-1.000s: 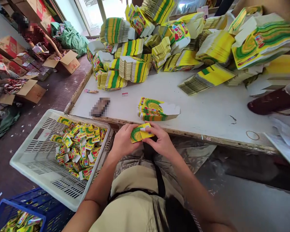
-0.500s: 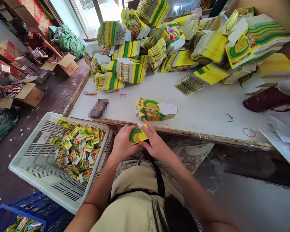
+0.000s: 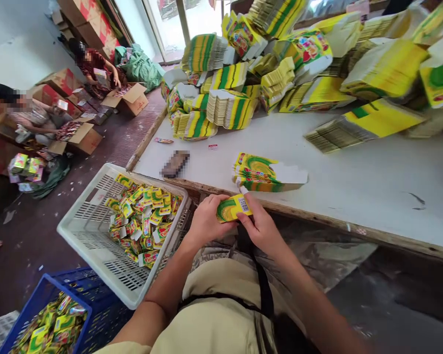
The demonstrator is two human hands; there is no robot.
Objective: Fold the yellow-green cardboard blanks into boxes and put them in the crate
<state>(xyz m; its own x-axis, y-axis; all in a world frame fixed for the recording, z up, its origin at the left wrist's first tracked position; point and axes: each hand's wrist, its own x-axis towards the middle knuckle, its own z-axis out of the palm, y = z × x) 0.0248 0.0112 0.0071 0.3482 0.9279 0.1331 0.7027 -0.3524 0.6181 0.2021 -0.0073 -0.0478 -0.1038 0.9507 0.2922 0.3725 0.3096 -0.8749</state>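
Between my two hands, just off the table's front edge, is a small yellow and green carton (image 3: 229,208) with a barcode near its right end. My left hand (image 3: 205,216) is wrapped round its left end. At the right end, my right hand (image 3: 259,221) grips it between thumb and fingers. A fanned stack of flat cartons (image 3: 258,169) lies on the white table (image 3: 354,177) right beyond my hands. To my left, a white plastic crate (image 3: 92,260) holds many yellow and green cartons (image 3: 147,196).
Piles of flat cartons (image 3: 232,108) cover the back of the table. A blurred-out object (image 3: 175,163) lies near its left corner. On the floor stands a blue crate (image 3: 84,307) of cartons. Two people sit at far left beside open cardboard boxes (image 3: 131,101).
The view has swung left, so the table and crates appear farther right. The carton stays between my hands; its barcode now shows, and my right fingers have shifted along its right end.
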